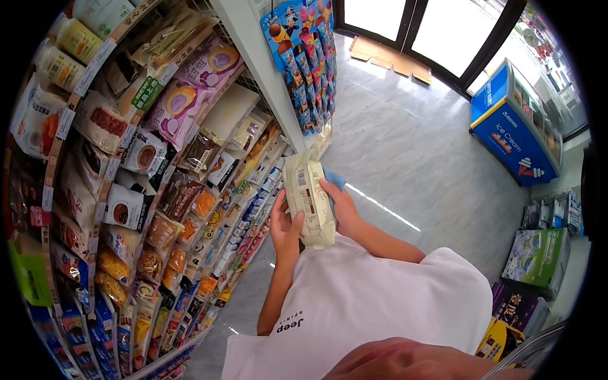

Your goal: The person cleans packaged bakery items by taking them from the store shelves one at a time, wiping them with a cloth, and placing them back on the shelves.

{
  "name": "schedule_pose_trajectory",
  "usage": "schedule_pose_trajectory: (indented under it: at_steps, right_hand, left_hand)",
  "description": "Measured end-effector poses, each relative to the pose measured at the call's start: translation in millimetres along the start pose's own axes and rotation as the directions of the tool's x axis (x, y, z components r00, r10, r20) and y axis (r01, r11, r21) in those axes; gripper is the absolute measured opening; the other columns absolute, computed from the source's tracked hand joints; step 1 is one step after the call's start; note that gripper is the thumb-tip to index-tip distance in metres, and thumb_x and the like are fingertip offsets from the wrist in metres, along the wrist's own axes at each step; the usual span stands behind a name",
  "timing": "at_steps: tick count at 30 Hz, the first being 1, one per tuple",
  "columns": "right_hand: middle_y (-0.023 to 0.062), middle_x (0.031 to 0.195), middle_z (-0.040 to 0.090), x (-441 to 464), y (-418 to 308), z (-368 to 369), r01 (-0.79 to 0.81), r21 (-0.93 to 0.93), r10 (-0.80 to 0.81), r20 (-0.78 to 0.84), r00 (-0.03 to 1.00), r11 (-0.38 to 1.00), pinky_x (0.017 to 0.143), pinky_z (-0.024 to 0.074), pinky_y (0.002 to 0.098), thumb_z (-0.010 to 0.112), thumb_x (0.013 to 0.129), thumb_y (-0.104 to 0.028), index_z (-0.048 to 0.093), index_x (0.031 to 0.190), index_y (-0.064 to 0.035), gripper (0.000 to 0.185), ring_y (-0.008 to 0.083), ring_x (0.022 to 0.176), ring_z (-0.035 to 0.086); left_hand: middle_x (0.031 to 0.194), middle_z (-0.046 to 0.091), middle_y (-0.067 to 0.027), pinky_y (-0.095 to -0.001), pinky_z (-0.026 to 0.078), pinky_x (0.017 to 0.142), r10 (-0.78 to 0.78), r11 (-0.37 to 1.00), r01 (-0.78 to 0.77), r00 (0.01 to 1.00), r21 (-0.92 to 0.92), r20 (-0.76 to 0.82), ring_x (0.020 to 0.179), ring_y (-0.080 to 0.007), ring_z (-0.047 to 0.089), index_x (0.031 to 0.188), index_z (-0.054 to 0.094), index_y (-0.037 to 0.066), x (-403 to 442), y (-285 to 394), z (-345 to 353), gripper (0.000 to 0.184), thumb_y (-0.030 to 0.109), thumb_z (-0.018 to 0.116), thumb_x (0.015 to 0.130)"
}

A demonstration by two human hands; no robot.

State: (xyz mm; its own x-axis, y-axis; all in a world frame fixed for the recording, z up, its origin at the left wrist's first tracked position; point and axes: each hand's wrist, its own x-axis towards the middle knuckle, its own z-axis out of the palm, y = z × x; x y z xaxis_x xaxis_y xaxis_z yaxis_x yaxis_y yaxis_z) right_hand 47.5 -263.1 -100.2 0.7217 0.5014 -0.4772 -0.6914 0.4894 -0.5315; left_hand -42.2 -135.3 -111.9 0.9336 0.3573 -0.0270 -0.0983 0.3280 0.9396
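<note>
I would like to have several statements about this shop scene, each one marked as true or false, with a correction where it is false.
1. The left hand and the right hand both hold a cream plastic package. True.
2. The blue ice cream freezer stands against the filled shelves. False: it stands across the grey shiny floor, near the dark-framed glass doors.
3. A barcode shows on the package. True.
4. The person wears a black shirt. False: the shirt is white, with a small dark "Jeep" print.
5. Purple packages lie among the shelf goods. True.
</note>
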Motion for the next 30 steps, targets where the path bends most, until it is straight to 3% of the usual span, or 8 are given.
schedule_pose_trajectory:
  at_steps: [3,6,9,15,21,25,28,30]
  right_hand:
    - [0.0105,0.117,0.066,2.4,6.6,-1.1,0.007,-0.020,-0.007,0.032,0.999,1.000,0.085,0.0568,0.0337,0.059,0.100,-0.028,0.052,0.133,-0.0026,0.042,0.0195,0.101,0.067]
    - [0.0097,0.115,0.066,0.1,8.0,2.3,-0.013,0.028,0.011,0.069,0.998,1.000,0.085,0.0568,0.0331,0.059,0.101,-0.028,0.053,0.132,-0.0027,0.040,0.0187,0.100,0.067]
    - [0.0133,0.120,0.066,-1.4,17.8,1.8,0.004,-0.011,-0.003,0.100,0.995,1.000,0.087,0.0576,0.0358,0.058,0.101,-0.028,0.053,0.134,-0.0016,0.042,0.0209,0.102,0.068]
    - [0.0079,0.115,0.067,-4.8,11.7,6.2,0.124,-0.119,-0.112,0.102,0.988,0.985,0.087,0.0561,0.0314,0.059,0.101,-0.024,0.057,0.129,-0.0015,0.036,0.0160,0.103,0.066]
    - [0.0116,0.119,0.067,2.2,-12.7,-5.4,0.143,0.170,-0.127,-0.102,0.987,0.975,0.090,0.0562,0.0371,0.062,0.097,-0.027,0.055,0.128,-0.0014,0.041,0.0224,0.103,0.068]
    - [0.0149,0.126,0.064,11.7,-25.1,-22.1,0.216,0.211,-0.202,-0.087,0.976,0.953,0.098,0.0533,0.0394,0.057,0.098,-0.033,0.053,0.133,0.0001,0.048,0.0269,0.113,0.065]
    - [0.0139,0.125,0.065,5.5,-29.1,-23.4,0.365,0.070,-0.359,-0.079,0.930,0.929,0.098,0.0531,0.0401,0.055,0.100,-0.030,0.055,0.131,0.0015,0.044,0.0256,0.111,0.066]
    - [0.0146,0.129,0.063,0.1,-29.2,-22.5,0.451,-0.202,-0.450,0.056,0.891,0.869,0.102,0.0490,0.0402,0.057,0.099,-0.024,0.053,0.134,0.0014,0.044,0.0266,0.116,0.063]
  left_hand:
    - [0.147,0.045,-0.0163,-0.0403,0.037,0.114,0.093,0.995,-0.089,0.991,0.042,-0.101,0.135,-0.0272,0.047,0.150,0.032,-0.003,1.6,-14.0,-4.4,0.064,0.009,0.061,0.094]
    - [0.142,0.050,-0.0171,-0.0392,0.046,0.106,-0.249,0.939,0.213,0.962,-0.271,-0.109,0.125,-0.0263,0.055,0.148,0.035,-0.003,-3.4,-24.1,-16.8,0.061,0.014,0.060,0.095]
    - [0.136,0.057,-0.0176,-0.0407,0.050,0.101,-0.463,0.734,0.417,0.885,-0.536,0.054,0.119,-0.0278,0.060,0.144,0.041,-0.002,-11.2,-30.0,-27.3,0.058,0.024,0.057,0.095]
    - [0.132,0.061,-0.0181,-0.0427,0.051,0.100,-0.485,0.703,0.401,0.874,-0.588,0.016,0.118,-0.0310,0.062,0.142,0.047,-0.001,-8.8,-28.3,-28.0,0.060,0.032,0.053,0.093]
    - [0.135,0.058,-0.0187,-0.0469,0.049,0.102,-0.446,0.735,0.357,0.895,-0.576,-0.014,0.119,-0.0324,0.061,0.143,0.047,0.000,-8.4,-26.3,-25.5,0.061,0.034,0.056,0.093]
    - [0.141,0.052,-0.0142,-0.0463,0.052,0.101,-0.363,0.736,0.384,0.919,-0.557,0.154,0.123,-0.0301,0.059,0.152,0.031,0.009,-0.6,-27.2,-32.4,0.064,0.010,0.058,0.093]
    - [0.142,0.051,-0.0142,-0.0442,0.054,0.101,-0.311,0.824,0.322,0.945,-0.466,0.103,0.125,-0.0276,0.057,0.154,0.025,0.011,2.1,-27.5,-27.3,0.071,0.002,0.060,0.092]
    - [0.142,0.051,-0.0145,-0.0425,0.054,0.100,-0.299,0.851,0.302,0.951,-0.429,0.078,0.126,-0.0260,0.057,0.154,0.025,0.011,0.1,-15.7,-14.0,0.073,-0.001,0.061,0.091]
